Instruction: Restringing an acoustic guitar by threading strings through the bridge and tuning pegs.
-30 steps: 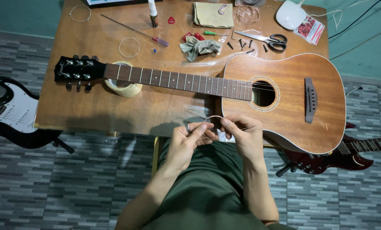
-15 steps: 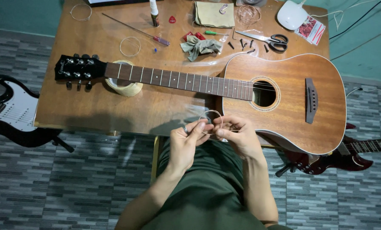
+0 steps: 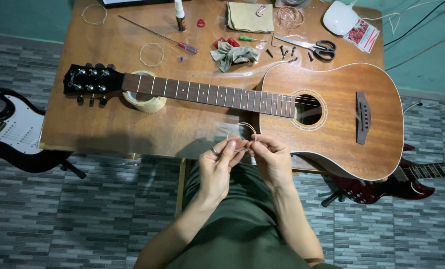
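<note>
Both hands' fingers (image 3: 231, 147) pinch a coiled string (image 3: 241, 130) beside the guitar (image 3: 332, 119).

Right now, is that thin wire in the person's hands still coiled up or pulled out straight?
Coiled. The guitar string forms a round loop above the fingertips of the left hand and right hand, both pinching it.

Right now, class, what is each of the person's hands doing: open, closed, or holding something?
Left hand: closed, pinching the coiled guitar string.
Right hand: closed, pinching the same coil.
</note>
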